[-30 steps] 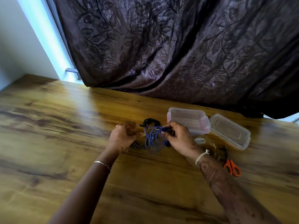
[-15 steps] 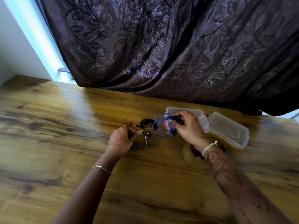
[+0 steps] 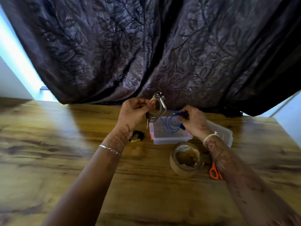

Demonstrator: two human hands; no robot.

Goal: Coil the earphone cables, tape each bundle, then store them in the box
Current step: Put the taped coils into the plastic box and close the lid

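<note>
Over the wooden table (image 3: pixel 57 160) we pinch the grey cable coil (image 3: pixel 160 110) in our left hand (image 3: pixel 132 112) while our right hand (image 3: pixel 194 119) grips the blue cable coil (image 3: pixel 170 124) above the open clear box (image 3: pixel 171 141).

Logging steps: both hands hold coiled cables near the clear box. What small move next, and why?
Probably the right hand lowers the blue coiled cable into the open clear plastic box and lets go: the coil hangs over it, while the left hand holds the grey coiled cable higher.

Home: curtain (image 3: pixel 146 46), wooden table (image 3: pixel 48 160)
</note>
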